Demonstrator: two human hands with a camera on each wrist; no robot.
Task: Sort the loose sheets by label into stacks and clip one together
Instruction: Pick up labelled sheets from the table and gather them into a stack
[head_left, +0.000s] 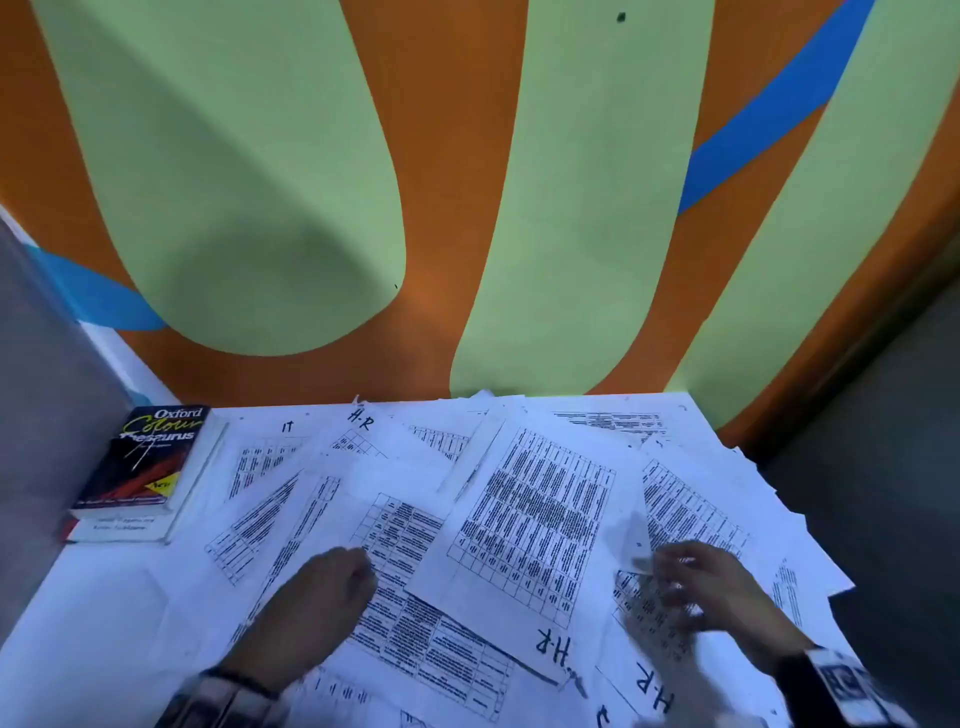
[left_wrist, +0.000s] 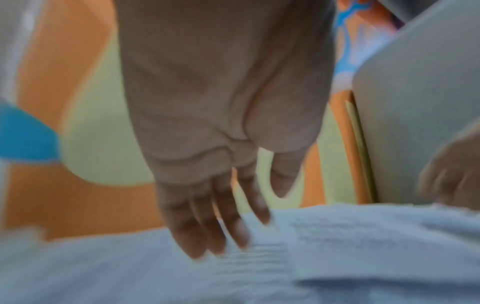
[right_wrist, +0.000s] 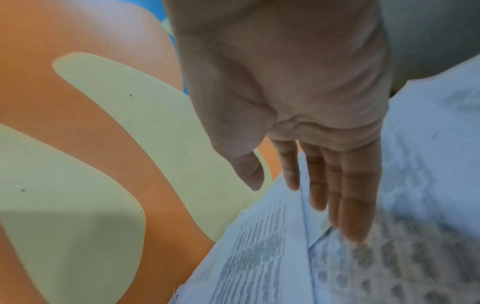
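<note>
Loose printed sheets lie scattered and overlapping across the white table (head_left: 98, 603). A large sheet marked H.R (head_left: 535, 519) lies tilted in the middle. Another H.R sheet (head_left: 655, 675) is under my right hand (head_left: 696, 582), whose fingers are straight and spread over it, blurred. In the right wrist view the right hand (right_wrist: 298, 195) reaches flat over the sheets' edges (right_wrist: 259, 257). My left hand (head_left: 332, 582) rests on sheets left of the middle. Its fingers (left_wrist: 228, 226) point down onto the paper (left_wrist: 337, 236) and hold nothing. A sheet marked IT (head_left: 270, 452) lies at the back left.
Two books are stacked at the table's left edge, an Oxford thesaurus (head_left: 140, 462) on top. A grey partition (head_left: 41, 415) stands on the left. The orange and green wall (head_left: 426, 322) runs behind the table. On the right, sheets overhang the table edge (head_left: 810, 545).
</note>
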